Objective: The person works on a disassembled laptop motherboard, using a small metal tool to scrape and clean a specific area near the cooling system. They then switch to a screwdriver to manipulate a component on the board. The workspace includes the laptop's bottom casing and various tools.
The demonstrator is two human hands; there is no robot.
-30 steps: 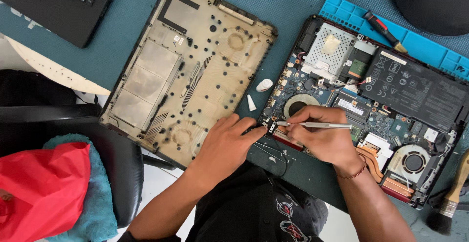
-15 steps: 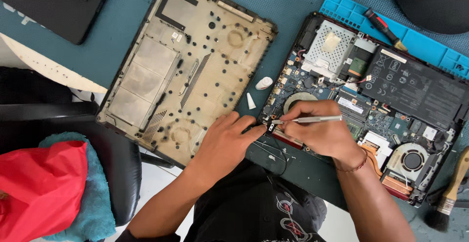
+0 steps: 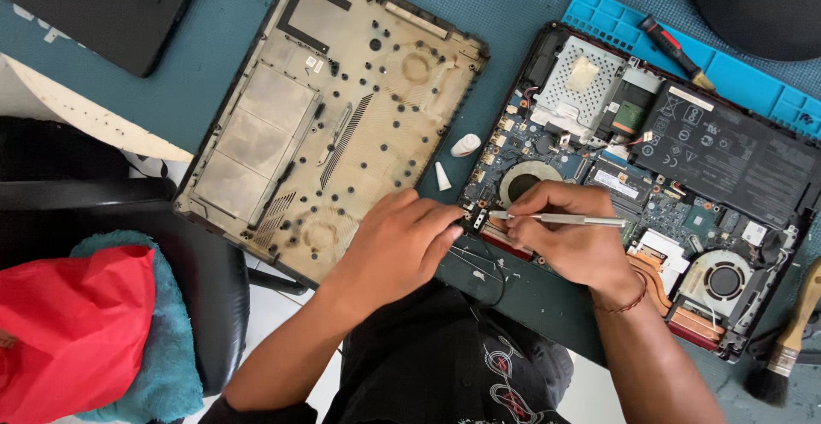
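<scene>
My right hand [image 3: 569, 244] pinches a slim silver metal tool [image 3: 564, 219]; my left hand [image 3: 398, 249] curls closed at the opened black laptop's [image 3: 727, 159] near corner, hiding the tool's tip.

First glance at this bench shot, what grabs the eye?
The opened laptop at right, its circuit board, fans and black battery bare, with both hands at its near-left corner: the right hand holds a slim metal tool and the left hand steadies the edge. Left of it lies the removed bottom cover, inner side up. A bright red cloth sits on the chair at lower left.
</scene>
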